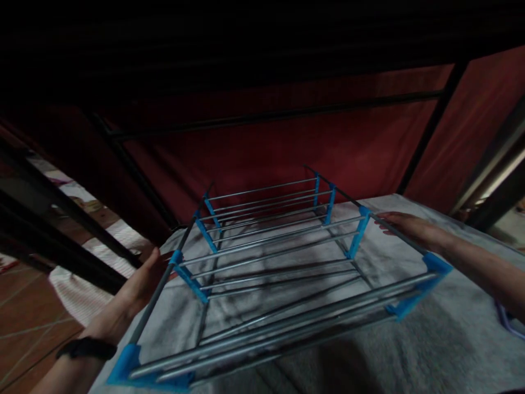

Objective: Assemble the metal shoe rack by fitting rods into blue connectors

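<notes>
- Metal rack point(270, 273) with grey rods and bright blue plastic corner joints lies flat on a pale grey towel-like cloth point(430, 339), both tiers apparently assembled, nothing loaded on it.
- Left hand point(141, 282), black band at the wrist, presses an open palm against the rack's left side rail.
- Right hand point(404, 224) rests on the right rail, fingers stretched out; whether they curl around it I cannot tell.
- Judging by this, the rack is being positioned, not yet released.
- Dark red fabric point(287, 148) and black poles point(430, 126) enclose the space; a reddish tiled floor point(24, 323) shows lower left.
</notes>
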Demonstrator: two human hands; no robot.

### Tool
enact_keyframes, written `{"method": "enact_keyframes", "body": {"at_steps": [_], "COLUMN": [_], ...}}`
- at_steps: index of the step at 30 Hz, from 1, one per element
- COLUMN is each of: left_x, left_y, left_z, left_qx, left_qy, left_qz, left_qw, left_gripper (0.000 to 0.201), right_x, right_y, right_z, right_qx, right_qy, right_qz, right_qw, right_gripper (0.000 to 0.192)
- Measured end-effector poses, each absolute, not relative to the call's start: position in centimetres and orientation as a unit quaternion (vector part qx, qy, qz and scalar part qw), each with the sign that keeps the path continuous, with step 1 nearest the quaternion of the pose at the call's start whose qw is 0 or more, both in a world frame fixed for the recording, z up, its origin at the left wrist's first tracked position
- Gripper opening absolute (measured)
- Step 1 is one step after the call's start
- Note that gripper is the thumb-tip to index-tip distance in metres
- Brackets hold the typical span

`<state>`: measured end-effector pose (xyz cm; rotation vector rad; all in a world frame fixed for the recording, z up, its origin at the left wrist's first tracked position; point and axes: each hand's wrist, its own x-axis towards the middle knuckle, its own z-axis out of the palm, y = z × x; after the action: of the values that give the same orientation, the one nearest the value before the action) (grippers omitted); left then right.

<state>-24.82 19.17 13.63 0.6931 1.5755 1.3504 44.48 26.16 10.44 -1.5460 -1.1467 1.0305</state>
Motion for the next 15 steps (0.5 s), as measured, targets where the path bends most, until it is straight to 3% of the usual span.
{"method": "enact_keyframes", "body": {"at_steps": [4, 7, 15], "left_x": [-23.1, -22.4, -21.9], "left_y": [17.4, 16.6, 17.4], "left_z": [13.0, 12.5, 12.8], "left_qx": [0.28, 0.3, 0.339], "left_qy": [0.622, 0.625, 0.643], "left_qz": [0.578, 0.574, 0.559], "left_qw": [0.449, 0.435, 0.399], "left_gripper": [0.057, 0.053, 0.052], "right_x": [42.1, 41.2, 41.0], "right_y": [26.1, 26.1, 25.4], "right_z": [10.7, 11.3, 12.5], "right_qx": [-0.625, -0.625, -0.641], "right_qy": [-0.431, -0.428, -0.493], "right_qz": [0.478, 0.492, 0.417], "right_qw": [0.442, 0.43, 0.415], "right_gripper": [0.019, 0.015, 0.033]}}
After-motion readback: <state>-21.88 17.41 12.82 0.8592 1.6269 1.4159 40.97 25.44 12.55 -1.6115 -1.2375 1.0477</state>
